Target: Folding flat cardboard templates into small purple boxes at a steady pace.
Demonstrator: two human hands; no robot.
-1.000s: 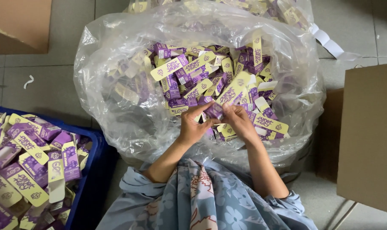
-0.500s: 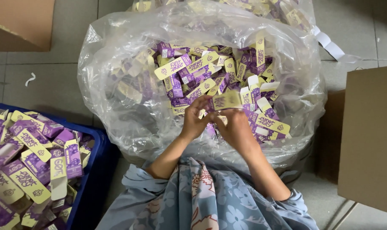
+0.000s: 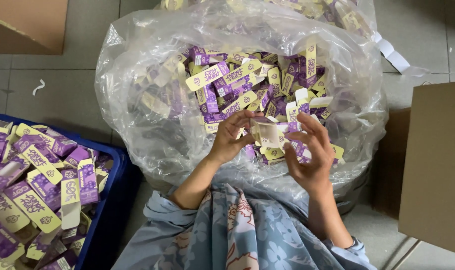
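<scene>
Nearest the camera, a lap in blue floral cloth [image 3: 237, 235] fills the bottom of the view, with both bare forearms rising from it. The left hand [image 3: 233, 136] is curled, fingers and thumb closed on the left end of a small folding carton [image 3: 265, 133], whose pale inner side faces the camera. The right hand [image 3: 307, 152] is partly open, fingers spread and slightly bent, their tips touching the carton's right end; whether it truly grips the carton or only steadies it is hard to tell from this angle. The carton sits between the two hands, just above the near edge of the heap.

To the left, beside the knee, a blue plastic crate [image 3: 107, 200] holds many purple and yellow cartons [image 3: 37, 185], lying loosely at all angles.

Beyond the hands, a large clear plastic bag [image 3: 137, 75] stands open, holding a pile of flat purple and yellow cartons [image 3: 237, 80] of the same kind. A brown cardboard box [image 3: 432, 165] stands at the right, and another brown box [image 3: 27, 25] lies at the far left corner on the grey tiled floor [image 3: 57, 95].
</scene>
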